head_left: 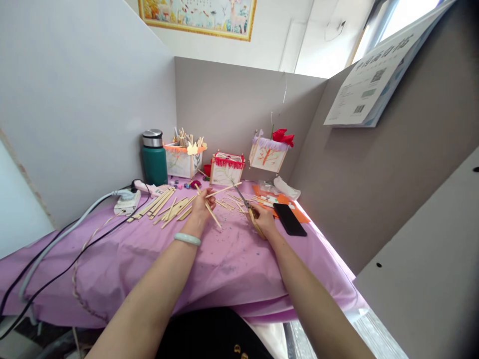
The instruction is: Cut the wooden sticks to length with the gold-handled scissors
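My left hand (202, 206), with a pale bracelet (187, 239) at the wrist, is closed around wooden sticks (214, 216) that cross each other. One of them points right, toward the scissors. In my right hand (264, 221) is a pair of scissors (247, 203) with yellowish handles, its blades pointing up and left close to that stick's end. Whether the blades touch the stick I cannot tell. Loose wooden sticks (160, 204) lie in a spread left of my left hand. Small cut pieces (230, 203) are scattered between my hands.
A green bottle (154, 162) and a power strip (126, 203) with cables stand at the left. Decorated paper boxes (227, 172) line the back, one hanging lantern-like box (268, 155) holding a red flower. A black phone (289, 219) lies right of my right hand on the purple cloth.
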A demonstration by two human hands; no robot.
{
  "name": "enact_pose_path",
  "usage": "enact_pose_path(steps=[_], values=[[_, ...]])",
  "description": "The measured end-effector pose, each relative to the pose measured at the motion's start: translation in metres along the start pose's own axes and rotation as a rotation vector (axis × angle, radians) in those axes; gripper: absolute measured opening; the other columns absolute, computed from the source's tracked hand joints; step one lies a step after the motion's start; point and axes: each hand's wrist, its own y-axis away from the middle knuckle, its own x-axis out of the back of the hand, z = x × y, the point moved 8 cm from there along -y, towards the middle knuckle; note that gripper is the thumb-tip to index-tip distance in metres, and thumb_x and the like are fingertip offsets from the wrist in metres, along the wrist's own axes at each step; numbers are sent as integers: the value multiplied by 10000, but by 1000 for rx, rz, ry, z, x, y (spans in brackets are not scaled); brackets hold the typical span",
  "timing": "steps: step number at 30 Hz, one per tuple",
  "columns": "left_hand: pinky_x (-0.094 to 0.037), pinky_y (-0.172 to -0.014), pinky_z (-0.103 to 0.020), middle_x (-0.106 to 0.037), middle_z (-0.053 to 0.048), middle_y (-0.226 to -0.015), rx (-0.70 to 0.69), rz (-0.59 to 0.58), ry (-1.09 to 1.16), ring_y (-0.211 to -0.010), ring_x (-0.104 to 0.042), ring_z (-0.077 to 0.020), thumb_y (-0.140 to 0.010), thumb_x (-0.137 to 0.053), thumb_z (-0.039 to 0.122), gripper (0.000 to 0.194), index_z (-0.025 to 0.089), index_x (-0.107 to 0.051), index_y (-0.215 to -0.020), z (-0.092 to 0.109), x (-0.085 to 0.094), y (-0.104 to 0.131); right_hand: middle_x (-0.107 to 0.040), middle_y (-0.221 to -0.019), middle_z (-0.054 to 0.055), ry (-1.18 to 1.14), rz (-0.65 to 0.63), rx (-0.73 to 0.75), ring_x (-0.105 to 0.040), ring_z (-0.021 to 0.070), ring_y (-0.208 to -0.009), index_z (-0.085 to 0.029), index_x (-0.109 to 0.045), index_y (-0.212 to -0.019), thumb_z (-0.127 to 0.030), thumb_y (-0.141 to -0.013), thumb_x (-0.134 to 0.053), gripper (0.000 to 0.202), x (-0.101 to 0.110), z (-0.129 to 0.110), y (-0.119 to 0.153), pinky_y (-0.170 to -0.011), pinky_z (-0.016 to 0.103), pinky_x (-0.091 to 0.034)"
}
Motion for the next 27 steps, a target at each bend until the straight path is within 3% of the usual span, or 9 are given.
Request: enact_pose_path(steps=[3, 6, 9, 12, 16, 22, 27], values=[[-177, -310, -157, -613, -18, -645, 79, -211, -135, -353, -378, -32, -885, -513, 179, 133, 120, -600, -803, -12, -19, 5, -739, -901, 31, -15, 40, -9, -653, 182, -789, -196, -673, -1178, -359, -817, -518, 425, 3, 4, 0, -749, 259, -494], [-187, -309, -170, -624, -37, -646, 130, -384, -288, -348, -352, -26, -852, -585, 188, 119, 90, -648, -829, -24, -32, 15, -734, -874, 30, -5, 58, -27, -648, 182, -770, -187, -670, -1183, -345, -805, -515, 438, 5, 7, -1, -738, 259, -489], [-238, -327, -184, -638, -47, -663, 161, -485, -353, -374, -410, -41, -827, -643, 214, 182, 71, -679, -933, -31, -39, 23, -735, -879, 26, 10, 40, -4, -650, 178, -774, -195, -670, -1183, -352, -817, -509, 430, 4, 3, 0, -732, 249, -485], [-337, -377, -197, -652, -46, -676, 150, -520, -367, -417, -489, -67, -810, -674, 233, 253, 71, -670, -1004, -31, -42, 26, -740, -887, 17, 46, 25, 8, -653, 178, -780, -222, -678, -1172, -361, -835, -508, 402, 2, -1, 2, -729, 246, -481], [-466, -468, -248, -666, -50, -684, 142, -552, -395, -453, -554, -105, -792, -705, 287, 243, 91, -637, -918, -34, -44, 26, -734, -831, 10, 93, 38, 51, -646, 179, -726, -244, -692, -1144, -370, -848, -515, 367, 1, -7, 6, -671, 247, -459], [-307, -332, -204, -625, -2, -622, 19, -464, -405, -334, -436, -62, -818, -670, 378, 269, 139, -548, -832, -25, -41, 21, -734, -837, 15, 110, -6, 96, -643, 180, -721, -247, -697, -1108, -355, -855, -511, 332, -1, -17, 8, -653, 246, -441], [-201, -314, -177, -521, 66, -538, 8, -432, -464, -289, -330, -30, -819, -664, 304, 222, 169, -490, -841, -25, -41, 21, -734, -900, -1, 202, -59, 17, -647, 180, -774, -279, -663, -1157, -356, -882, -494, 332, -1, -18, 10, -679, 252, -434]])
